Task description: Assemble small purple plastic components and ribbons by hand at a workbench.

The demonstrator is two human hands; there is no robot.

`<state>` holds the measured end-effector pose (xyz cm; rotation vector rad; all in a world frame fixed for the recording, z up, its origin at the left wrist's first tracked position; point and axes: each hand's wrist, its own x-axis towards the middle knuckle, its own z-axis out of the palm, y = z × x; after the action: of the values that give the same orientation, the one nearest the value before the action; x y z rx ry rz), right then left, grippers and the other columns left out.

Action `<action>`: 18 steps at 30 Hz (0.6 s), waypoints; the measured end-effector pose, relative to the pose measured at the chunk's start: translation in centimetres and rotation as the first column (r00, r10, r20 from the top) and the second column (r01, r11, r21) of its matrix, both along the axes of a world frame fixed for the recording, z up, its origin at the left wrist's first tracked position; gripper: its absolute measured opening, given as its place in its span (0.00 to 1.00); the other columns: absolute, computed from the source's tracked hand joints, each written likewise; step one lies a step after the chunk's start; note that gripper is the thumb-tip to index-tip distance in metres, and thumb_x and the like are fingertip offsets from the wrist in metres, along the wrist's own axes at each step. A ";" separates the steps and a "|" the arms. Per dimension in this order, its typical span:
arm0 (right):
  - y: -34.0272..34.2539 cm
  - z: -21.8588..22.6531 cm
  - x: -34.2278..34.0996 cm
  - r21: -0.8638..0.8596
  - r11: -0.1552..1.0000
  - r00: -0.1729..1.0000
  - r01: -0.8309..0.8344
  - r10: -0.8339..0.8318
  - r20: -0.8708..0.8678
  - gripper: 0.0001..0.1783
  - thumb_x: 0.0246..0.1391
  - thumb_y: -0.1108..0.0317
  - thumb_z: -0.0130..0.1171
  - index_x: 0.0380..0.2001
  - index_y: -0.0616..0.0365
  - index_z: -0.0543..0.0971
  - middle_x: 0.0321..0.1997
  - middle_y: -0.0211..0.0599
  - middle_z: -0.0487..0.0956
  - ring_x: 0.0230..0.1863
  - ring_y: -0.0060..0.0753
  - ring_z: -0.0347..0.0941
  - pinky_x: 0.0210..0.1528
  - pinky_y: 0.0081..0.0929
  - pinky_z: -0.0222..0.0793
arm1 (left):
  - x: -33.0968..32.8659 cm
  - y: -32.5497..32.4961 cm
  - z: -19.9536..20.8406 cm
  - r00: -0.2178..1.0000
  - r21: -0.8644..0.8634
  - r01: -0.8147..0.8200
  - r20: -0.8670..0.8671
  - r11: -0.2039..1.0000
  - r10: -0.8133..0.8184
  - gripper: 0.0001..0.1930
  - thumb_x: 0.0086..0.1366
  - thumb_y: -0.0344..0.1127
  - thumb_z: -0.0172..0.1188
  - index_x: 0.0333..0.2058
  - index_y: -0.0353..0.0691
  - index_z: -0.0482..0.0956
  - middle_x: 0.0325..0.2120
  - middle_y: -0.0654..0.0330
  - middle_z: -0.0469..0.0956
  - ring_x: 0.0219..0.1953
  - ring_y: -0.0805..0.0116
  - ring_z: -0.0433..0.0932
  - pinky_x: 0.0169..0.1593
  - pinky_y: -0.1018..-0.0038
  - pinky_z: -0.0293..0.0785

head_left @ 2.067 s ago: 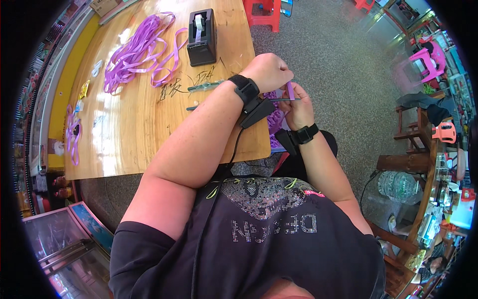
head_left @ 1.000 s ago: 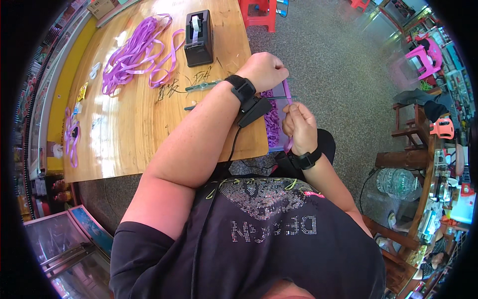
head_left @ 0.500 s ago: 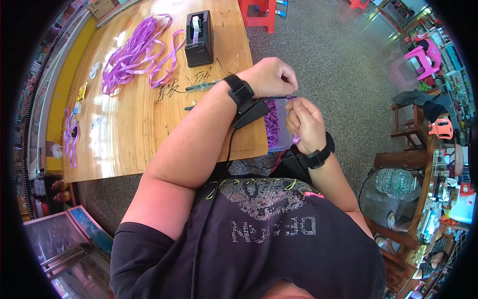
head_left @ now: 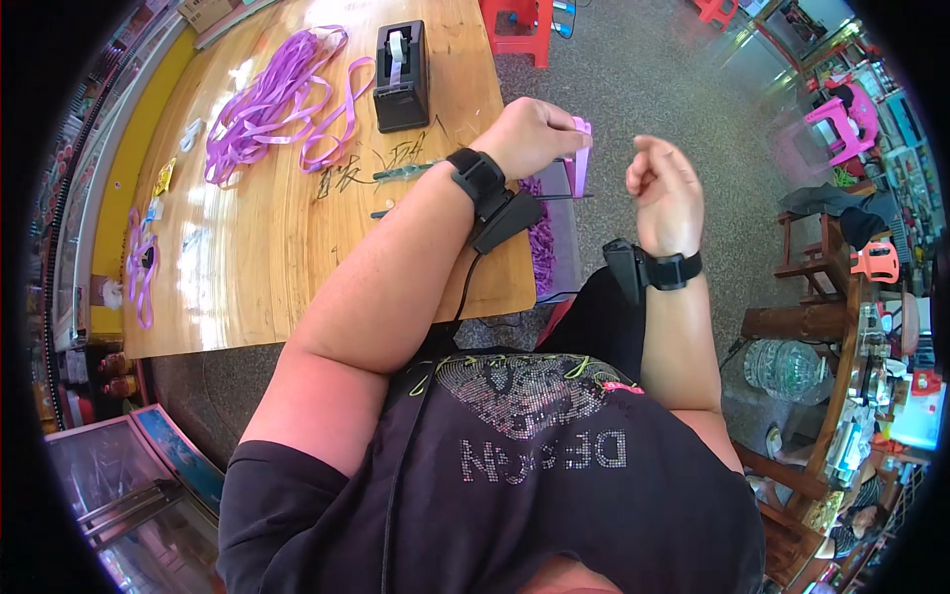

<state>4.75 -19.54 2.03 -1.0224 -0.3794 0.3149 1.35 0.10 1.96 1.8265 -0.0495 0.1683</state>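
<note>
My left hand [head_left: 534, 139] reaches past the table's right edge, its fingertips pinched on a purple ribbon [head_left: 580, 163]. The ribbon hangs as a narrow loop at a thin dark rod [head_left: 572, 196] that sticks out beyond the table. My right hand [head_left: 669, 188] is raised to the right, apart from ribbon and rod, fingers loosely bent and nothing visible in them. Beneath the rod, a translucent bin [head_left: 565, 262] contains many short purple ribbon pieces [head_left: 540, 243]. My left wrist and forearm hide part of the rod and the table edge.
On the wooden table [head_left: 267, 257] lie a heap of purple ribbon [head_left: 262, 114], a black tape dispenser [head_left: 401, 84] and a dark green stick [head_left: 401, 172]. A red plastic stool [head_left: 520, 35] stands beyond. Wooden furniture [head_left: 807, 317] and a large clear bottle [head_left: 787, 369] are at right.
My right hand has let go at the rod and moved away to the right. My left hand has risen slightly, and the ribbon loop now shows between it and the rod.
</note>
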 end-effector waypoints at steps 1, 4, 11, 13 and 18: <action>0.0 -1.2 0.2 -0.206 0.976 0.995 0.069 -0.053 0.081 0.13 0.59 0.65 0.49 0.41 0.64 0.76 0.25 0.27 0.72 0.26 0.20 0.64 0.31 0.18 0.60 | -0.1 -0.1 0.4 1.000 -0.001 -0.002 -0.001 1.000 0.002 0.12 0.56 0.38 0.63 0.29 0.32 0.81 0.23 0.66 0.75 0.26 0.79 0.70 0.31 0.78 0.68; 1.0 -2.9 -0.1 -0.414 0.895 0.971 0.164 -0.074 0.226 0.08 0.56 0.70 0.55 0.34 0.63 0.79 0.26 0.25 0.73 0.29 0.17 0.65 0.34 0.17 0.61 | -0.4 -0.1 0.8 0.994 -0.057 -0.072 -0.088 0.996 0.067 0.11 0.57 0.38 0.63 0.30 0.34 0.82 0.22 0.67 0.74 0.25 0.81 0.68 0.29 0.80 0.66; 3.3 -2.8 0.0 -0.425 0.894 0.972 0.145 -0.048 0.232 0.07 0.55 0.70 0.57 0.33 0.61 0.80 0.27 0.24 0.76 0.29 0.15 0.68 0.35 0.16 0.63 | 0.1 0.2 0.2 0.998 -0.070 -0.067 -0.012 0.995 0.066 0.09 0.58 0.37 0.63 0.28 0.36 0.80 0.21 0.70 0.73 0.25 0.83 0.67 0.29 0.82 0.65; 3.5 -2.6 0.2 -0.388 0.920 0.986 0.059 0.007 0.166 0.06 0.55 0.69 0.58 0.32 0.59 0.80 0.27 0.24 0.76 0.28 0.15 0.67 0.33 0.16 0.63 | 0.1 0.1 0.2 0.998 -0.075 -0.069 0.003 0.995 0.069 0.09 0.58 0.36 0.63 0.28 0.36 0.80 0.21 0.70 0.73 0.25 0.83 0.67 0.29 0.82 0.65; 3.5 -3.4 1.5 -0.262 0.964 0.999 -0.041 0.047 0.017 0.04 0.55 0.69 0.57 0.31 0.58 0.79 0.27 0.25 0.77 0.27 0.16 0.68 0.31 0.17 0.63 | 0.3 0.5 0.4 0.996 -0.073 -0.092 0.002 0.993 0.092 0.10 0.55 0.36 0.66 0.26 0.34 0.80 0.24 0.65 0.75 0.27 0.79 0.71 0.34 0.78 0.70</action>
<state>6.28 -16.07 -1.35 -1.2791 -0.3889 0.4011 1.67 0.56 2.41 1.7569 0.0369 0.2366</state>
